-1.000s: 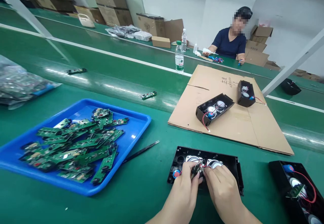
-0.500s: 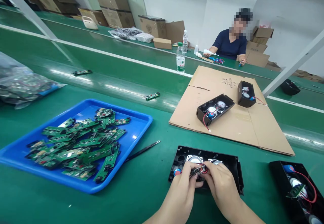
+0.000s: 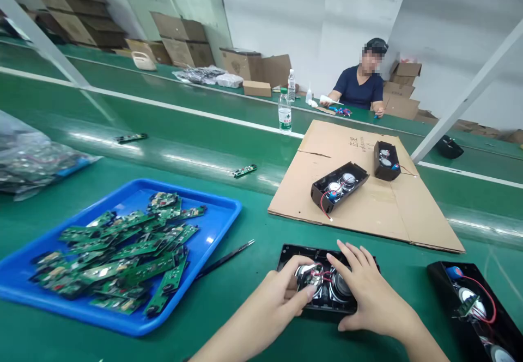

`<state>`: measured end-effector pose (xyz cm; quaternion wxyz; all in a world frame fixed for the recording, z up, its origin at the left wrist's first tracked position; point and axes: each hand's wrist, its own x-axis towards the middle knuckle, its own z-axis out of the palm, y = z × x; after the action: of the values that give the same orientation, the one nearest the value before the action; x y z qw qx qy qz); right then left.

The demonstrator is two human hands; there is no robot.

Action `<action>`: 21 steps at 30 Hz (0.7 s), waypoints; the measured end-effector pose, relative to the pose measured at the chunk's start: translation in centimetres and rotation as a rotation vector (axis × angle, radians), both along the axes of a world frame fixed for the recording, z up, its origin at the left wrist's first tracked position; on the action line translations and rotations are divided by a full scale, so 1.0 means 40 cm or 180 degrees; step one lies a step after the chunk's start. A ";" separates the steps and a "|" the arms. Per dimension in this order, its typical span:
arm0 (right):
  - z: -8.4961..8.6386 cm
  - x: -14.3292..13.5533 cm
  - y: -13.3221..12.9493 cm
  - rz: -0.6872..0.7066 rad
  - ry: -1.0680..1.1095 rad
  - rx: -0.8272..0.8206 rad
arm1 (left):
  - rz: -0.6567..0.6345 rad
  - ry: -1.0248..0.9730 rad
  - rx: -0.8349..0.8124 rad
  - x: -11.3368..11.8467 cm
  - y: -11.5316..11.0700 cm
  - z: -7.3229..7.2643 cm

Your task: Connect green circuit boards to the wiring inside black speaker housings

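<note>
A black speaker housing (image 3: 322, 303) lies on the green worktop in front of me, with round speakers and red wires inside. My left hand (image 3: 288, 291) reaches over its left part, thumb and fingers closed on a small circuit board (image 3: 315, 276) above the left speaker. Over the housing's right end, my right hand (image 3: 363, 285) is open with fingers stretched out and spread. Its thumb is by the near edge and its fingertips are towards the far edge; how firmly it touches the housing I cannot tell. Part of the board is hidden by my left fingers.
Left of me, a blue tray (image 3: 223, 209) holds many circuit boards (image 3: 134, 242), with tweezers (image 3: 226, 258) beside it. Another housing (image 3: 476, 307) stands at right. Two more (image 3: 339, 187) sit on a cardboard sheet (image 3: 388, 209). A water bottle (image 3: 285, 112) and a co-worker (image 3: 359, 86) are beyond.
My right hand has let go of the wire and board area and spread open over the housing's right side. My left hand keeps the board, now lower over the left speaker. The view has shifted slightly.
</note>
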<state>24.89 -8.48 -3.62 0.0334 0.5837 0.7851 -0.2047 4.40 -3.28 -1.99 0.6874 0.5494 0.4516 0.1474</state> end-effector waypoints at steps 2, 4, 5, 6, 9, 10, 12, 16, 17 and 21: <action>-0.006 -0.001 0.001 -0.0151 0.0106 -0.0107 | -0.0061 -0.0012 -0.0033 0.003 0.052 0.014; -0.024 -0.012 -0.006 -0.0206 0.0221 0.0077 | 0.0361 0.0029 -0.0122 0.020 0.118 0.007; -0.036 -0.019 -0.014 -0.0193 0.0236 0.0219 | 0.0752 0.0123 -0.0180 0.034 0.153 -0.003; -0.050 -0.024 -0.024 -0.0170 0.0206 0.0375 | 0.0944 0.0212 -0.0180 0.050 0.188 -0.016; -0.084 -0.020 -0.071 -0.0195 -0.0183 0.0982 | 0.0948 0.0364 -0.0186 0.107 0.274 -0.057; -0.087 -0.007 -0.094 -0.0232 -0.0340 0.1224 | 0.0878 0.0400 -0.0196 0.125 0.293 -0.068; -0.072 0.034 -0.153 -0.0381 -0.0525 0.1722 | 0.0722 0.0455 -0.0174 0.156 0.315 -0.085; 0.028 0.162 -0.284 -0.1590 -0.0733 0.2415 | 0.0440 0.0493 -0.0069 0.202 0.324 -0.104; 0.055 0.204 -0.310 -0.2087 -0.0922 0.2438 | 0.0398 0.0502 -0.0051 0.213 0.323 -0.108; 0.110 0.415 -0.380 -0.3605 -0.1477 0.2458 | 0.0311 0.0527 0.0093 0.247 0.315 -0.120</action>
<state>41.50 -23.67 0.77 -0.1205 0.8994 0.3512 0.2306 14.29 9.33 -6.80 0.6316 0.5469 0.5309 0.1415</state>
